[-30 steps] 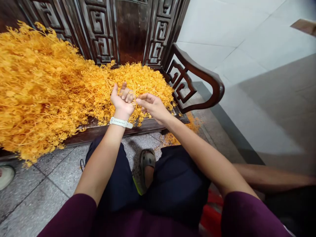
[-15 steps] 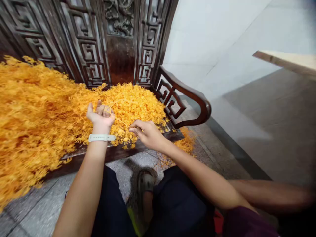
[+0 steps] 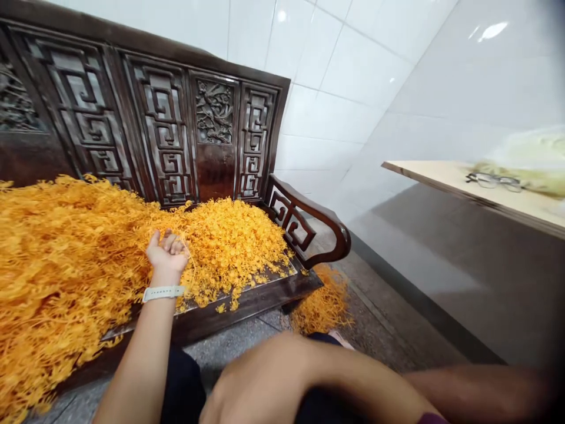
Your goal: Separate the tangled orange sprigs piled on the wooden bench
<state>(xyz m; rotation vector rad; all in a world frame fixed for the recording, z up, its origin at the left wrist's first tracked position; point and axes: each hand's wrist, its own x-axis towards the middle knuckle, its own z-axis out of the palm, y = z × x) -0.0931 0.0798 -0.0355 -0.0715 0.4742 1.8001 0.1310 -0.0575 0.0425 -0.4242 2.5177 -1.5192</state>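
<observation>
Your left hand (image 3: 168, 252) palm-up, curled on one thin orange stem (image 3: 193, 274), your right hand (image 3: 260, 383) blurred, grip unclear, one orange heap (image 3: 229, 247) on the carved surface (image 3: 247, 309)

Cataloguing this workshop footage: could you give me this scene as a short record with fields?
Left hand: curled at thin orange stems
Wrist: white watch band
Right hand: blurred, close to camera, grip unclear
Pile: orange sprigs heaped on a carved dark wooden bench
Floor: loose sprigs
</observation>
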